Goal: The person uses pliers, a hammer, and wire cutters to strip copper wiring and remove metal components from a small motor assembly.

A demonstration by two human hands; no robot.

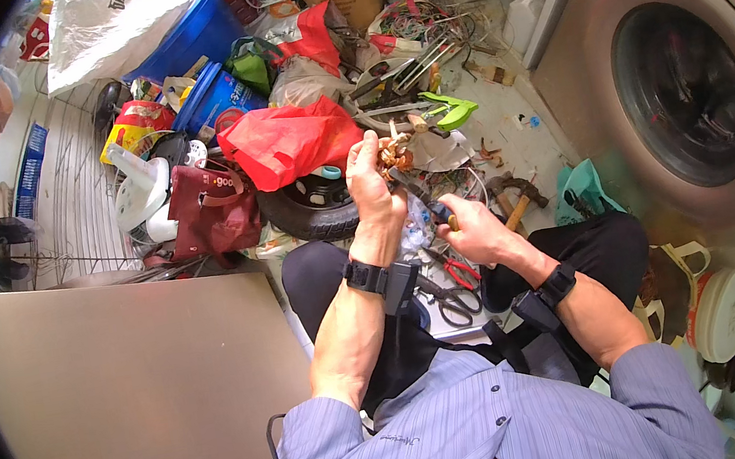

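Note:
Near the centre my left hand [373, 192] is closed around a small part with copper-coloured windings [395, 155], its fingers pinching it upright. My right hand [479, 230] grips a dark-jawed hand tool that looks like pliers [413, 186], with a yellowish handle showing at the fingers. The tool's tip reaches the lower side of the copper part and seems to touch it. Between my knees, under the hands, lie black-handled scissors [457, 305] and red-handled pliers [462, 273]. A hammer [524, 198] with a wooden handle rests on the floor right of my right hand.
Ahead lie a black tyre [314, 218], a red plastic bag [288, 142], a maroon bag [211, 210], a blue tub [190, 28] and tangled wires [427, 21]. A washing machine [579, 55] stands right; a flat beige panel [132, 369] fills the left. A white-lidded bucket [724, 314] stands at lower right.

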